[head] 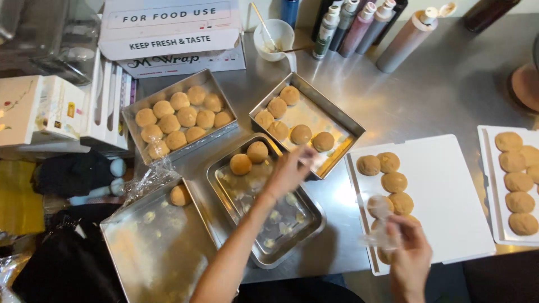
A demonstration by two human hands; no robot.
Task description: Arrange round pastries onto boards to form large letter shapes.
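Here, a wide shiny steel table (426,84) fills the view. At about four o'clock on it lies a flat white plastic board (449,191) with round tan dough balls (394,182) along its left side. A second white board (488,185) with more balls sits at three o'clock. At eight o'clock is a big steel tray (151,252) holding just one ball. In the middle sits a rounded steel pan (292,224) with two balls at its far end. At ten o'clock a steel tin (132,112) is packed full of balls. At twelve o'clock another steel tin (351,126) holds six balls.

The left hand (289,171) reaches out over the edge of that twelve o'clock tin, fingers bent around a thin clear scrap; the blur hides how tightly. The right hand (410,252) is at five o'clock over the near end of the first board, pinching a clear plastic sheet (379,216) that lies across a ball there. A small white bowl (274,36) and squeeze bottles (359,25) stand at the far edge.
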